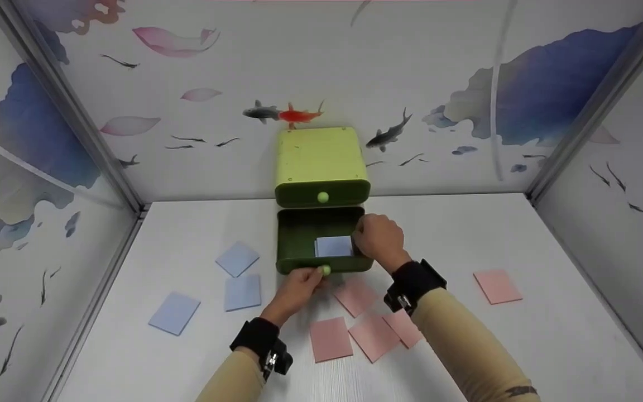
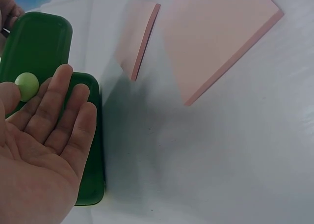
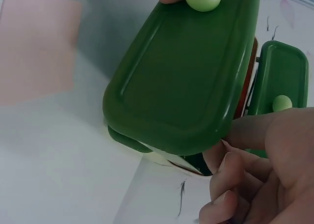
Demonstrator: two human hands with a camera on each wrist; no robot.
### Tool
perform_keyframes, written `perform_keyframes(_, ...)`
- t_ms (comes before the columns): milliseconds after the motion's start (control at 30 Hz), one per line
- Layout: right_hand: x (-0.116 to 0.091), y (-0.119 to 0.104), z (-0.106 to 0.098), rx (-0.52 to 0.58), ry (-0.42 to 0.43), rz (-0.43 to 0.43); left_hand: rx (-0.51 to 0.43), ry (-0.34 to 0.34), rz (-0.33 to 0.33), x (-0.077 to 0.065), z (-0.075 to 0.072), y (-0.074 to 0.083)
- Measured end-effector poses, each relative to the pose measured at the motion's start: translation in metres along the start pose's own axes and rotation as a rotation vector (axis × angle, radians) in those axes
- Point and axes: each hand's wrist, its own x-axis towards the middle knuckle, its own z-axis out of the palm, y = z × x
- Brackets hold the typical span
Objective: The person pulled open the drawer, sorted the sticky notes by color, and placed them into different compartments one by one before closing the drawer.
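A dark green drawer (image 1: 299, 265) stands pulled out of a small light green two-drawer cabinet (image 1: 321, 156). My left hand (image 1: 296, 289) pinches its round knob (image 2: 27, 86) between thumb and index finger. In the left wrist view the other fingers of that hand (image 2: 44, 145) extend beneath. Blue paper squares (image 1: 335, 246) lie inside the drawer, towards its right side. At the right side wall, my right hand (image 1: 380, 237) grips the drawer's edge with curled fingers. The right wrist view shows this hand (image 3: 274, 160) at the drawer's corner; its index fingertip is hidden behind the front panel.
Several pink paper squares (image 1: 331, 339) lie in front of the drawer, and one pink square (image 1: 497, 286) is far right. Three blue squares (image 1: 174, 313) rest on the left. The upper drawer (image 1: 299, 194) is closed. A patterned wall (image 1: 215, 139) stands behind the cabinet.
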Motion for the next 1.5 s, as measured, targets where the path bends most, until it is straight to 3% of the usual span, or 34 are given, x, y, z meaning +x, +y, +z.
perform_keyframes(233, -0.018, -0.003, -0.008, 0.064, 0.064, -0.056, 0.010, 0.012, -0.005, -0.003, -0.002, -0.001)
perform_keyframes(400, -0.039, -0.011, -0.007, 0.092, 0.089, -0.142, 0.016, 0.031, 0.000, -0.004, -0.003, 0.000)
perform_keyframes(667, -0.066, -0.025, 0.019, 0.103, 0.007, -0.229, 0.022, 0.039, -0.003, -0.004, -0.003, -0.001)
perform_keyframes(800, -0.067, -0.019, 0.042, 0.102, -0.038, -0.197, 0.025, 0.038, -0.005, -0.005, -0.003, -0.001)
perform_keyframes(967, -0.065, -0.011, 0.062, 0.201, -0.110, -0.113, 0.053, 0.037, -0.007, -0.006, -0.002, 0.000)
perform_keyframes(1100, -0.063, -0.009, 0.066, 0.246, -0.130, -0.089, 0.077, 0.055, 0.019, -0.006, -0.003, -0.001)
perform_keyframes(1267, -0.062, -0.008, 0.067, 0.217, -0.141, -0.068, 0.100, 0.055, 0.042, -0.009, -0.007, -0.007)
perform_keyframes(1500, -0.064, -0.003, 0.066, 0.181, -0.148, -0.025, 0.242, 0.069, 0.007, -0.019, -0.030, -0.025)
